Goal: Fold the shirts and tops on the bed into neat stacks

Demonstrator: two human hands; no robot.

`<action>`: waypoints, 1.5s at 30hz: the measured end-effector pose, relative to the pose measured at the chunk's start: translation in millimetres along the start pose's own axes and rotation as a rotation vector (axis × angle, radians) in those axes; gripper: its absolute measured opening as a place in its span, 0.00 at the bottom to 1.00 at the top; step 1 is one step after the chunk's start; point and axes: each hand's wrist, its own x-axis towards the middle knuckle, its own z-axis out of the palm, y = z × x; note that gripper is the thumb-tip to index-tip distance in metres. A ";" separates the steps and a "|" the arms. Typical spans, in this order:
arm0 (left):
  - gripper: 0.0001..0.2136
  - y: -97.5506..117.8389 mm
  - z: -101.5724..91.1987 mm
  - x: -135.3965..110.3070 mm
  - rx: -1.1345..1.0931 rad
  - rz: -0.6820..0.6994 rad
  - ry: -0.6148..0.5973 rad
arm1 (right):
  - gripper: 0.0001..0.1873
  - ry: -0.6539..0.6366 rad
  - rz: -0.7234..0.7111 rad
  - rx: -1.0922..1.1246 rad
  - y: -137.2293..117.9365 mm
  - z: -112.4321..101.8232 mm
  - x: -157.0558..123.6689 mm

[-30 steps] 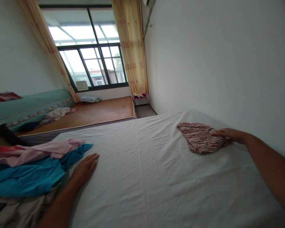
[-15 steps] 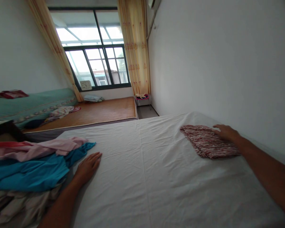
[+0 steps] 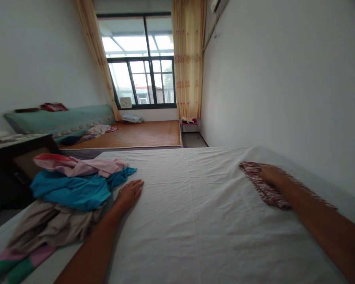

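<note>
A folded red-and-white striped garment [image 3: 256,179] lies on the white bed sheet [image 3: 171,221], at the right near the wall. My right hand [image 3: 270,175] is on top of it, fingers curled into the fabric; the fingertips are hidden. Part of the garment shows beyond my right forearm. My left hand [image 3: 130,194] lies flat on the sheet, palm down, its fingers stretched forward. Close to its left is a heap of clothes: a blue garment [image 3: 73,189], a pink one [image 3: 85,165] on it, and beige-grey clothing [image 3: 59,223] nearer me.
A dark cabinet [image 3: 20,169] stands at the left. Beyond this bed is another bed with a brown mat [image 3: 148,134] and a green-covered headboard [image 3: 85,114]. A pink stool [image 3: 189,123] stands by the curtain [image 3: 189,67]. The white wall [image 3: 278,86] runs along the right.
The view has turned left. My right hand has moved from the garment's right edge onto its middle, fingers curling in, and the garment spreads farther right. My left hand stays flat.
</note>
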 end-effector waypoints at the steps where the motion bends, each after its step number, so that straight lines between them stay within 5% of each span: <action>1: 0.23 1.1 -1.1 -0.8 -0.006 -0.005 0.001 | 0.23 -0.001 -0.054 0.003 -20.2 -2.2 1.2; 8: 0.20 18.7 -16.9 -10.3 -0.035 0.000 -0.012 | 0.26 -0.071 -0.544 0.269 -207.1 7.9 -49.1; 12: 0.17 36.7 -49.8 -12.5 0.020 0.011 0.079 | 0.26 -0.018 -0.644 0.318 -254.9 14.1 -82.4; 15: 0.16 35.8 -84.9 -19.4 0.166 -0.118 0.321 | 0.25 0.041 -0.666 0.338 -254.4 16.2 -87.8; 18: 0.17 14.9 -109.3 -34.3 0.324 -0.402 0.491 | 0.24 0.058 -0.695 0.353 -247.5 15.9 -86.7; 22: 0.17 -19.2 -115.1 -51.2 0.392 -0.637 0.335 | 0.24 0.061 -0.696 0.357 -246.0 12.2 -87.8; 28: 0.17 -24.2 -119.5 -50.8 0.359 -0.678 0.208 | 0.24 0.028 -0.681 0.363 -246.5 8.4 -88.5; 38: 0.18 7.4 -119.4 -38.4 0.337 -0.550 0.362 | 0.24 0.027 -0.675 0.367 -244.8 7.8 -88.9; 40: 0.17 10.4 -123.4 -38.9 0.288 -0.569 0.441 | 0.24 0.027 -0.678 0.359 -244.0 8.8 -88.7; 45: 0.22 7.1 -138.2 -49.1 0.247 -0.683 0.856 | 0.24 0.046 -0.704 0.375 -241.8 12.7 -87.4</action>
